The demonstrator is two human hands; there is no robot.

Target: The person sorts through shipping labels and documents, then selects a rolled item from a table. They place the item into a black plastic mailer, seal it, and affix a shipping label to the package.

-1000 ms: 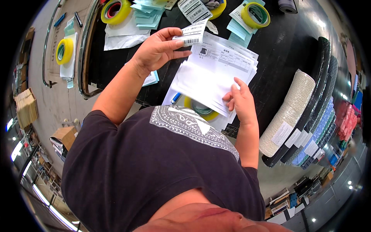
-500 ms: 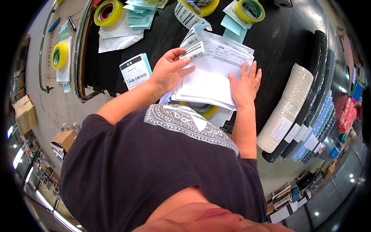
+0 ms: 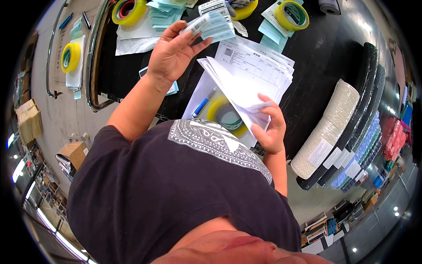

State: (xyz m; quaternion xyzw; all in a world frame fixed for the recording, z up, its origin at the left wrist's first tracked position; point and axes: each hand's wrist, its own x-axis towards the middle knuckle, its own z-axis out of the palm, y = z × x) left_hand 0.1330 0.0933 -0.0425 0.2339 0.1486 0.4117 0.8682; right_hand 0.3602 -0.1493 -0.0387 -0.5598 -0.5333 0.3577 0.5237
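Raised over the black table, my left hand (image 3: pixel 172 55) pinches a strip of barcode labels (image 3: pixel 215 27) with a pale blue backing. My right hand (image 3: pixel 270 127) grips the right edge of some white paper sheets (image 3: pixel 226 81), which are lifted and bent. Behind them lie printed forms (image 3: pixel 259 66) with tables on them. Close to my body, a roll of yellow tape (image 3: pixel 214 108) and a blue marker (image 3: pixel 201 108) show beneath the raised sheets. A label stack (image 3: pixel 172 89) is partly covered by my left forearm.
Wrapped rolls of material, including a bubble-wrap roll (image 3: pixel 327 127), stand along the right side. Across the table's far side are a tape roll (image 3: pixel 290 15), another tape roll (image 3: pixel 129 12) and pale blue slips (image 3: pixel 167 15). A metal-railed cart (image 3: pixel 52 57) stands at left.
My left hand has moved up and left with the labels. My right hand has come nearer my body and closed on the sheets, lifting them and uncovering the marker and more of the tape roll.
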